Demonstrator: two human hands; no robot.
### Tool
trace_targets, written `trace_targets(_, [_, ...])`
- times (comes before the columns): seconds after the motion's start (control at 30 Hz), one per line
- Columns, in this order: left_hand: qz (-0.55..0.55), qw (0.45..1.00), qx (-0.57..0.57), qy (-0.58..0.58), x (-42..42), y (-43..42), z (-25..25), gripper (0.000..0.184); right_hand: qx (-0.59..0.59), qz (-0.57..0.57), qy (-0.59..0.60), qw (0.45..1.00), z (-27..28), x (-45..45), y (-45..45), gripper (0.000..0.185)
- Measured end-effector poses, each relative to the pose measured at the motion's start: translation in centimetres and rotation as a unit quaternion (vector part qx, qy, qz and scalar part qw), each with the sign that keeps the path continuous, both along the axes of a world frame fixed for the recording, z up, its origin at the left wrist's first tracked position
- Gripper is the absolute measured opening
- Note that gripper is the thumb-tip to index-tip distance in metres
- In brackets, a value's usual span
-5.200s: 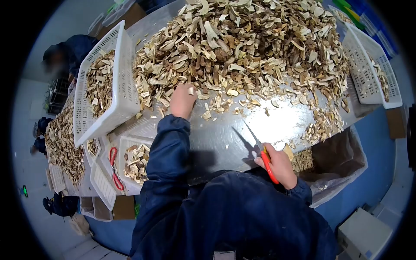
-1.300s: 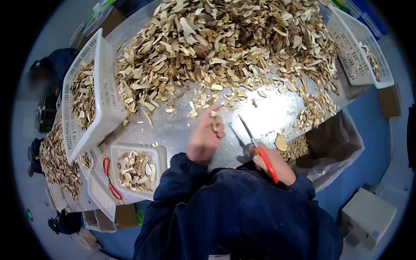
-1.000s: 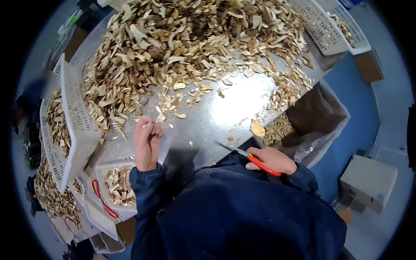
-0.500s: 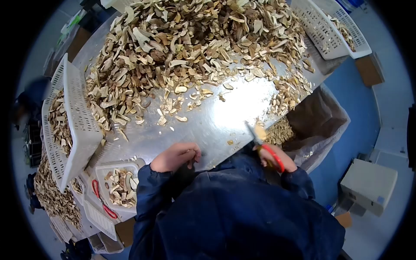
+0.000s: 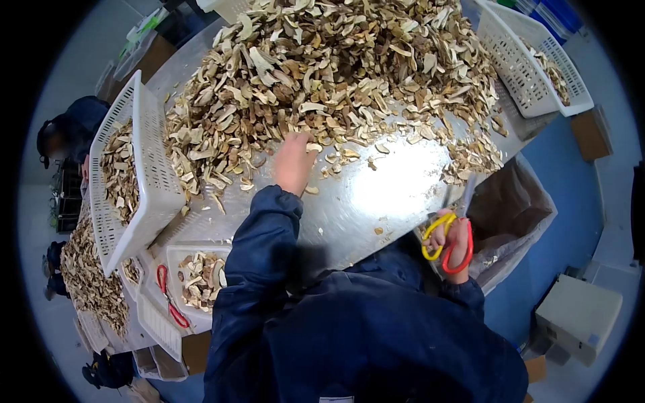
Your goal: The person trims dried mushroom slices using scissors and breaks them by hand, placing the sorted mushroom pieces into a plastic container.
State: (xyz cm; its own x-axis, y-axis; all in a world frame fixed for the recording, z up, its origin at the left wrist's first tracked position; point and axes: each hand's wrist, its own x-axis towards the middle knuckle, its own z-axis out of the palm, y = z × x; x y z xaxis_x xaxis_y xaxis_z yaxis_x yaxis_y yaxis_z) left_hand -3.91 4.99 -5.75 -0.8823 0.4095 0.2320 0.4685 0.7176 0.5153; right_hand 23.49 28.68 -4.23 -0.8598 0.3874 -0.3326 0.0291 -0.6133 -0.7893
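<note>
My left hand [image 5: 294, 163] reaches to the near edge of a large heap of dried mushroom slices [image 5: 336, 60] on the metal table [image 5: 342, 232]. Its fingers are loosely bent and apart, touching slices; the tips are partly hidden. My right hand [image 5: 457, 243] is closed around a pair of scissors [image 5: 468, 247] with one red and one yellow handle loop. Their blades point up and away, by the table's edge and over a bin lined with a plastic bag [image 5: 514, 195]. Smaller mushroom pieces [image 5: 474, 158] lie on the table just beyond the blades.
A white perforated basket [image 5: 151, 181] of slices stands at the left, another basket [image 5: 521, 60] at the far right. Near my left sleeve are a white tub [image 5: 176, 258] of slices and red-handled scissors [image 5: 172, 305]. Another person [image 5: 84, 124] is at the far left.
My left hand has moved forward from the table's near side to the heap. My right hand, still holding the scissors, has shifted right and turned, and the view has swung slightly.
</note>
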Motion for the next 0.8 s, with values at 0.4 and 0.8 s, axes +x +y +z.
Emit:
trace_targets(0.4, [0.043,0.583,0.549,-0.598,0.6,-4.1,1.7,0.033,0.035,0.172,0.061,0.983,-2.0,-5.7,-4.0,0.054])
trace_targets(0.8, [0.003,0.99,-0.046,0.131,-5.8,3.8,1.7,0.017,-0.001,0.158,0.085,0.984,-2.5,-6.0,-3.9,0.054])
